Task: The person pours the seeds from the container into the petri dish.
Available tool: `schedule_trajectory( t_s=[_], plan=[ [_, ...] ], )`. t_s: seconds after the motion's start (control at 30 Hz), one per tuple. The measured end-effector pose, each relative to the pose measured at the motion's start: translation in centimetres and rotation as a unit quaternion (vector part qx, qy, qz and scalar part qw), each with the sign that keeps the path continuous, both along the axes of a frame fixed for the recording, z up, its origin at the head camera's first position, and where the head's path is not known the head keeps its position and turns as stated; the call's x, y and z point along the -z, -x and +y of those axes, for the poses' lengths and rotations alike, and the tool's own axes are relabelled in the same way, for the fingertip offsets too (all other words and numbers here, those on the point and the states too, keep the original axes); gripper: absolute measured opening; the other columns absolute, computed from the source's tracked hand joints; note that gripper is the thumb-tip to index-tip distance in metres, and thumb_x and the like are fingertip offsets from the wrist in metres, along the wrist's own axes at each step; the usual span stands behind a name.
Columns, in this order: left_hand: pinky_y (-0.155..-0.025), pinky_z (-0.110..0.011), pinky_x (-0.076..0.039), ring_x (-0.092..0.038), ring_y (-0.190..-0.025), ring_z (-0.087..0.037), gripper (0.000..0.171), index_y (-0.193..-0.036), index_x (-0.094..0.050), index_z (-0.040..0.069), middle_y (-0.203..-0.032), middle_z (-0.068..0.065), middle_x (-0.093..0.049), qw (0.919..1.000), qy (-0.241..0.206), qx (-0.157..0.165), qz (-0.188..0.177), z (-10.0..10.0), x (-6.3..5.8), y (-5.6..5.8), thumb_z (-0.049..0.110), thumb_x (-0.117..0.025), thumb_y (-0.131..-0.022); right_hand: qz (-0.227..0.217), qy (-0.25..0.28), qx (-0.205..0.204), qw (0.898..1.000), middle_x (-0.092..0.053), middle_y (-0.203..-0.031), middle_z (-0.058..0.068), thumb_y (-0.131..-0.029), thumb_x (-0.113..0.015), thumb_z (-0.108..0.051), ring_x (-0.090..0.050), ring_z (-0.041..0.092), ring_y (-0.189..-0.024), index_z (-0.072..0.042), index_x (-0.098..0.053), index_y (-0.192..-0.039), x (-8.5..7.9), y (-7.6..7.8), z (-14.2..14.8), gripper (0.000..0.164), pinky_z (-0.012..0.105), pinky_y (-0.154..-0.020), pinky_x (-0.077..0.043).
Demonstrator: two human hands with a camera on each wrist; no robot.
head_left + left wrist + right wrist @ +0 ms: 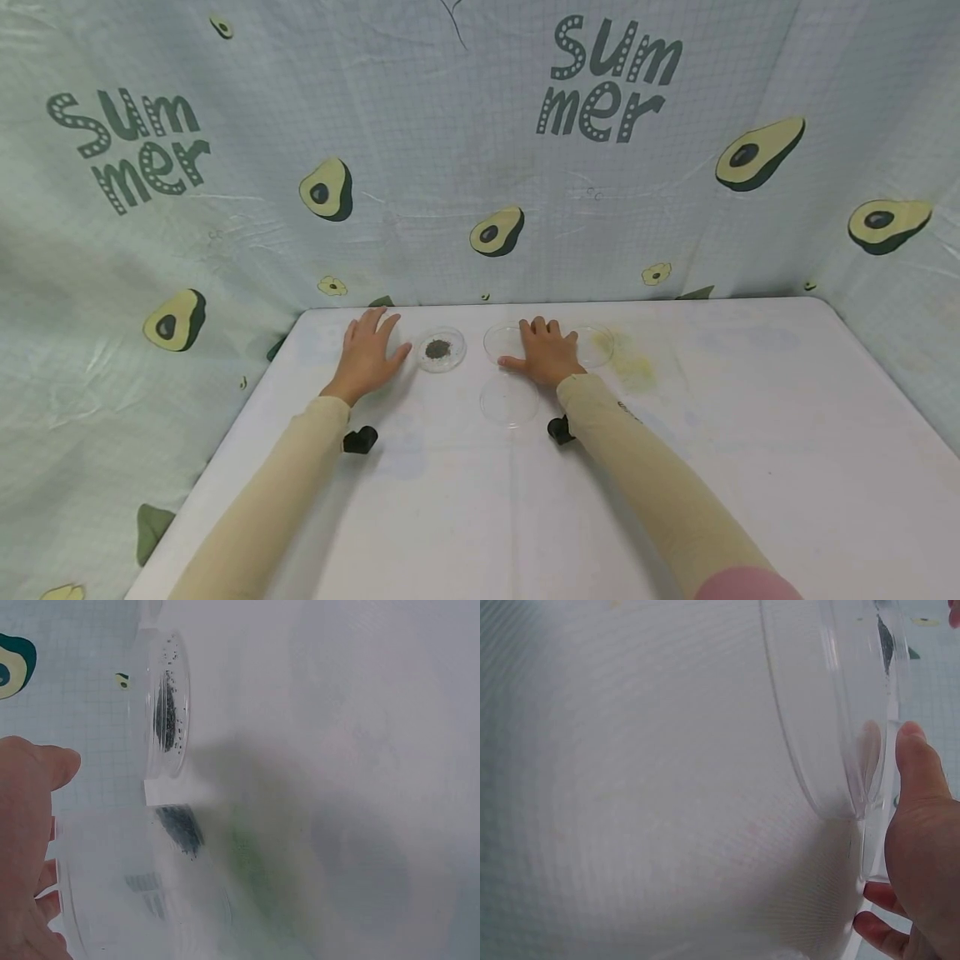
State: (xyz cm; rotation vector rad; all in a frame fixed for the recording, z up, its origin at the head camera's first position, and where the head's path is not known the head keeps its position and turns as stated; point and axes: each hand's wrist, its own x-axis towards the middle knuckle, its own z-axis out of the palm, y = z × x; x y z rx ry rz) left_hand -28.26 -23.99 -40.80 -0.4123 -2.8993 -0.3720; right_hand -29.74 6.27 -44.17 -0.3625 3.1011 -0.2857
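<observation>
In the head view, my left hand is spread over the table's far left, its thumb pointing at a round clear dish with dark grains in the middle. The left wrist view has this dish beside the thumb. Below that hand, a clear straight-sided container overlaps the fingers, with a dark patch near its base. My right hand lies spread between two clear dishes, a left one and a right one. Its thumb is right at the left dish's near edge. A third clear dish lies nearer me.
The white table bears a yellowish stain right of the dishes. A pale curtain printed with avocados hangs along the far edge and both sides. Black wrist pieces, one on the left, show under both sleeves.
</observation>
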Motion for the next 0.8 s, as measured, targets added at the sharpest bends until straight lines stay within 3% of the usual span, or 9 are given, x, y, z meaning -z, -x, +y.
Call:
schedule_trajectory(
  t_s=[0.4,0.8],
  plan=[
    [-0.118,-0.061,-0.011,-0.015,-0.146,-0.044,0.063,-0.144,-0.038,0.001,-0.154,-0.025,-0.024,0.9994,-0.028,-0.021,0.000,-1.0,0.4,-0.3,0.035,-0.057,-0.095,-0.006,-0.004,0.003,1.000,-0.047,-0.135,0.015,-0.086,-0.053,-0.069,-0.043,0.035,-0.124,-0.009,-0.038,-0.147,-0.1,0.0,-0.1,0.087,0.065,-0.097,-0.039],
    [-0.115,-0.066,-0.014,-0.006,-0.148,-0.043,0.082,-0.151,-0.024,0.003,-0.159,-0.023,-0.010,0.9950,-0.081,-0.057,-0.011,-2.0,0.8,-0.3,0.042,-0.064,-0.090,-0.011,-0.001,0.004,1.000,-0.046,-0.134,0.015,-0.085,-0.053,-0.070,-0.043,0.035,-0.124,-0.010,-0.038,-0.147,-0.1,0.1,-0.1,0.088,0.065,-0.098,-0.038]
  ],
)
